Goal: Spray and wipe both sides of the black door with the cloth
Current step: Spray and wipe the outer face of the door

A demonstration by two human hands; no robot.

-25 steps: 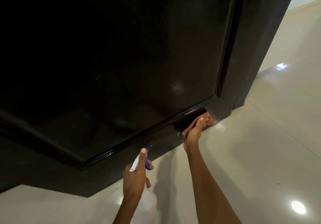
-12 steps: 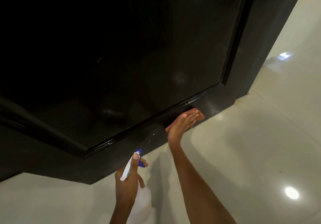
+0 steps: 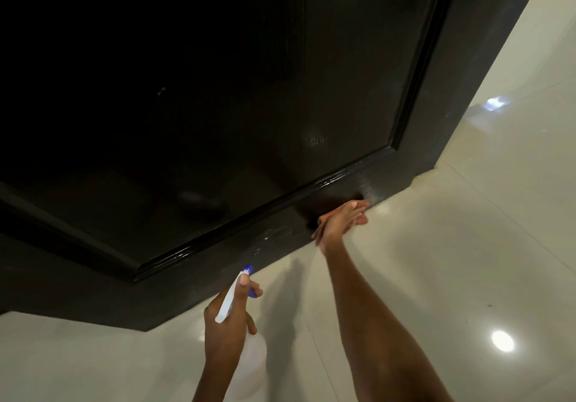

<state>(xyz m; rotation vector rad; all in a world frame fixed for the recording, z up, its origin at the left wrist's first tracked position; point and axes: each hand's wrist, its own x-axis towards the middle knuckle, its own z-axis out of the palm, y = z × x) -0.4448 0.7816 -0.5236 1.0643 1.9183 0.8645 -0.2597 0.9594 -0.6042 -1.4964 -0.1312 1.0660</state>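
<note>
You're low at the foot of the black door (image 3: 249,89), and it fills nearly everything ahead of you: a dark, faintly grained recessed panel, framed by a glossy raised moulding (image 3: 327,181) that catches the light in thin wet-looking streaks. Below that moulding runs the door's flat bottom rail, and that's where your right hand (image 3: 338,223) is, fingers stretched out flat and pressing the cloth (image 3: 361,219) against the rail near the door's lower right corner (only a reddish-orange sliver of fabric peeks out past your fingers, so its weave can't be made out). A few pale droplets speckle the rail just left of that hand. Your left hand (image 3: 229,326) sits nearer to you, in front of the door's bottom edge, wrapped around the neck of the spray bottle (image 3: 254,358), index finger laid up along the white head with the blue nozzle tip aimed at the rail; the bottle body is pale, rounded, translucent plastic. Under the door spreads the floor (image 3: 467,261), glossy cream tile with thin grout lines, and a round ceiling-light reflection (image 3: 502,341) glares off it to the right of your right forearm.
</note>
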